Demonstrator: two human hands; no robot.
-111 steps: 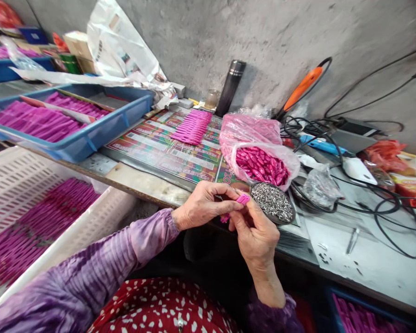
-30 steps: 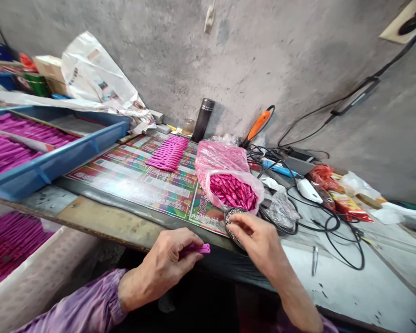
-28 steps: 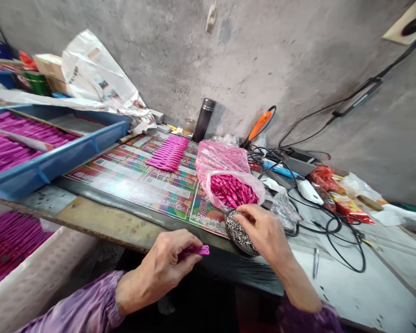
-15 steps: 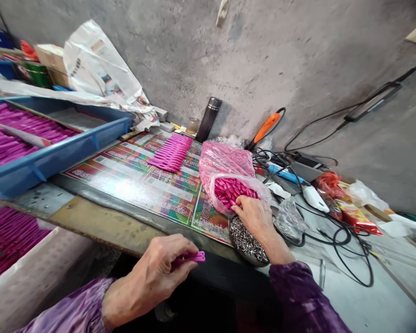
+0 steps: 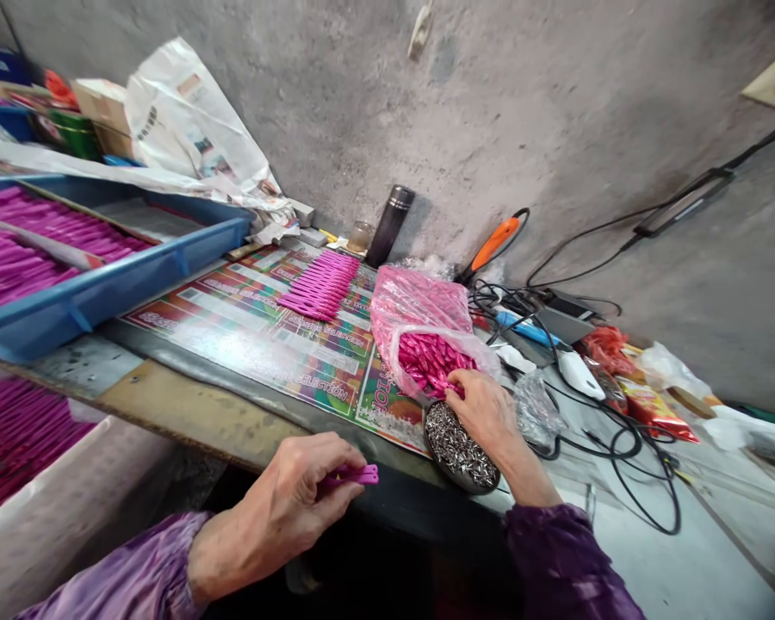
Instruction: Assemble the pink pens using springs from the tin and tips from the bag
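Note:
In the lower middle, my left hand is closed around a flat magenta plastic piece, whose end with small holes sticks out past the fingertips. My right hand reaches to the mouth of a clear plastic bag of small glossy pink pieces. Its thumb and fingers are pinched together at the edge of these pieces; whatever lies between them is hidden. Under that hand stands a round dark bowl of small silvery metal parts. Slim magenta pieces lie in a neat row on the printed sheet.
A blue tray of magenta pieces stands left, above a white-lined container with more. A black flask is by the wall. Black cables, an orange-handled tool and a red packet lie right.
My right hand has shifted slightly right and down at the bag's mouth, its fingertips more drawn together. My left hand keeps its hold on the magenta piece. The view has turned slightly.

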